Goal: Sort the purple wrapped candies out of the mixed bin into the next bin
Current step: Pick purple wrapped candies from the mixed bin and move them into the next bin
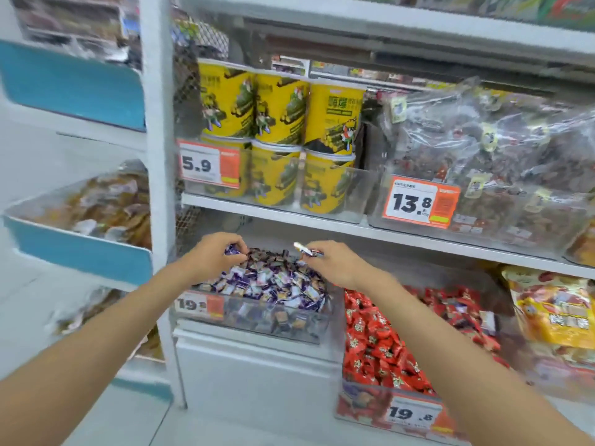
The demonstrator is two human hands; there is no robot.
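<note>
Head view: two hands worked over the back of the purple bin (257,320).
Left hand (215,257): fingers curled round a small bunch of purple candies (233,251), count unclear, above the bin's back left corner.
Right hand (333,265): thumb and fingers pinched one candy (306,248), held above the bin's back right corner.
Purple bin: one clear bin, holding a heap (273,284) of purple wrappers too many to count.
Red bin (363,403): one, just beside the purple bin's right wall, full of red candies (380,346); a few darker wrappers lay near its back right corner, too blurred to count.
Tubs (280,107): six yellow, stacked in two layers of three, at the left end of the shelf (273,209) above.
Price tags (420,201): four, reading 5.9, 13.8, 19.8, and one partly blurred.
</note>
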